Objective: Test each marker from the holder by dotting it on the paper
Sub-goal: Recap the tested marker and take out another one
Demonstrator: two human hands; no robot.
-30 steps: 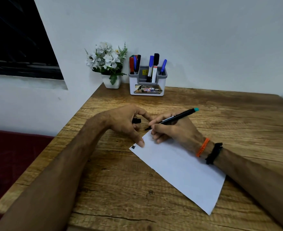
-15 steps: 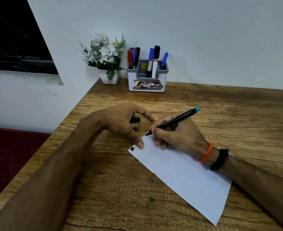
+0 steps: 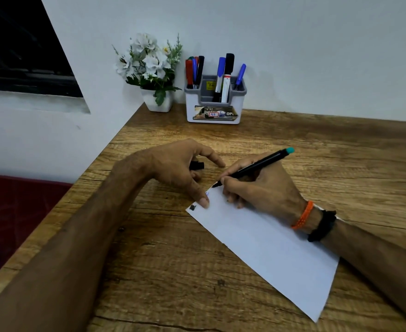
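Note:
A white sheet of paper lies slanted on the wooden table. My right hand grips a black marker with a teal end, its tip at the paper's far corner. My left hand holds the marker's black cap in curled fingers while its thumb presses the paper's left corner beside a black mark. A small blue mark shows just past the thumb. The grey and white holder stands at the back against the wall with several markers in it.
A white pot of white flowers stands left of the holder in the corner. The table's left edge runs along a white wall, with a dark red surface below it. A dark window is at the upper left.
The view has shifted slightly. The marker's tip has settled at the paper's far corner. My left hand stays in place with the cap and its thumb on the paper.

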